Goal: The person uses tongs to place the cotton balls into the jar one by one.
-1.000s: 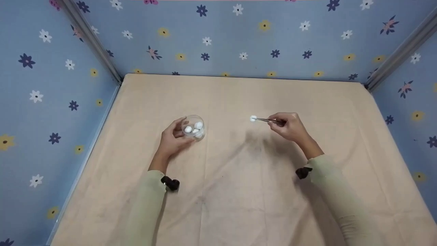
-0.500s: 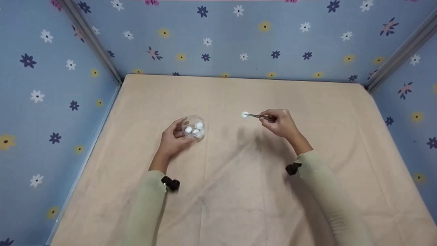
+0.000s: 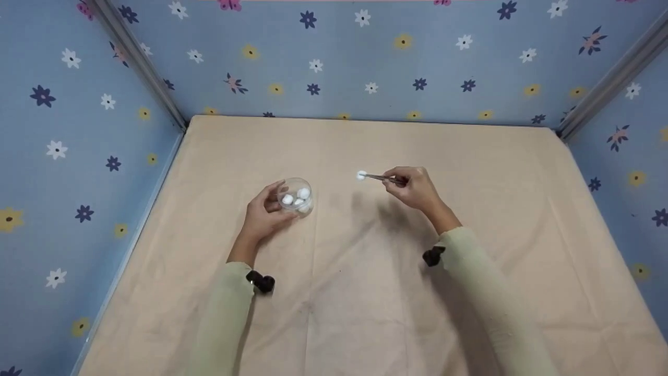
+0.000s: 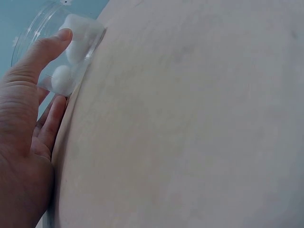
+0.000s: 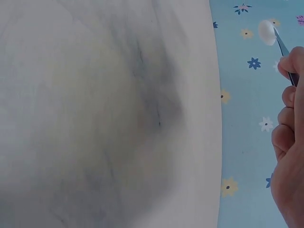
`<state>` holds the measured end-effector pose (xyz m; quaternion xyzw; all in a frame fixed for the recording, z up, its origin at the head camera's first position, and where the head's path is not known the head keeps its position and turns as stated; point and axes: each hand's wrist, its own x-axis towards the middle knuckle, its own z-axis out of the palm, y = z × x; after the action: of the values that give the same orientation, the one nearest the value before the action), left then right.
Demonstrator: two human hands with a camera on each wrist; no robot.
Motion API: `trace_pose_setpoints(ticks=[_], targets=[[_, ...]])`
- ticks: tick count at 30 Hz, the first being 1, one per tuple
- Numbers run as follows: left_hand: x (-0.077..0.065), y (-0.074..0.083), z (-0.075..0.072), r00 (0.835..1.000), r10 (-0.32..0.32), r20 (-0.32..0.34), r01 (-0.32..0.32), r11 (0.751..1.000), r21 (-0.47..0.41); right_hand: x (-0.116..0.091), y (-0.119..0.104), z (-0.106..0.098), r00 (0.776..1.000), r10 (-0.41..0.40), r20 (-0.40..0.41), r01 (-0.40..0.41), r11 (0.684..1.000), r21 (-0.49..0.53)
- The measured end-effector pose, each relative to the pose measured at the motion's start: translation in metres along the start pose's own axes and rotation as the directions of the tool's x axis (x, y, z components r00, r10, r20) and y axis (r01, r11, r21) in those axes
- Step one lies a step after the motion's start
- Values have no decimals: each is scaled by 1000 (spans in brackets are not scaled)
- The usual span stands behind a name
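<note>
My left hand (image 3: 262, 215) grips a clear round plastic jar (image 3: 295, 189), thumb on the near side and fingers around the far side. Several white cotton balls (image 3: 299, 200) lie inside the jar; in the left wrist view the thumb (image 4: 47, 50) crosses its wall and covers part of them. To the right, my right hand (image 3: 415, 189) pinches metal tweezers (image 3: 378, 177) above the table. A single cotton ball (image 3: 361, 175) is held in the tweezer tips, apart from the jar and to its right. The right wrist view shows that cotton ball (image 5: 267, 32) too.
A beige cloth (image 3: 355, 292) with creases covers the table. Blue flowered panels (image 3: 339, 57) stand behind and at both sides, with grey posts (image 3: 141, 62) at the corners. Small dark devices (image 3: 261, 282) sit at both wrists.
My right hand has moved left and slightly away from me, bringing the tweezers and their cotton ball closer to the jar. My left hand and the jar have stayed in place.
</note>
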<state>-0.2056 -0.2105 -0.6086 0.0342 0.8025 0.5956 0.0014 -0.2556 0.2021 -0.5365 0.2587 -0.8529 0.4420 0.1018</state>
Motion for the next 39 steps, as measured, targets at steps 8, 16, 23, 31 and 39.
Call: trace_pose_setpoints(ticks=[8, 16, 23, 31, 39], targets=[[0, 1, 0, 1000, 3, 2, -3, 1000, 0, 8, -6, 16, 1000, 5, 22, -5, 1000, -22], [-1, 1, 0, 1000, 4, -1, -4, 1000, 2, 17, -13, 32, 998, -16, 56, 18, 999, -47], [-1, 3, 0, 1000, -19, 13, 19, 1000, -9, 22, -19, 45, 995, -31, 96, 37, 997, -63], [0, 1, 1, 1000, -9, -6, 9, 1000, -17, 26, -26, 58, 996, -69, 48, 71, 997, -44], [0, 1, 1, 1000, -15, -7, 15, 1000, 0, 29, -32, 73, 993, -120, 0, 120, 991, -53]])
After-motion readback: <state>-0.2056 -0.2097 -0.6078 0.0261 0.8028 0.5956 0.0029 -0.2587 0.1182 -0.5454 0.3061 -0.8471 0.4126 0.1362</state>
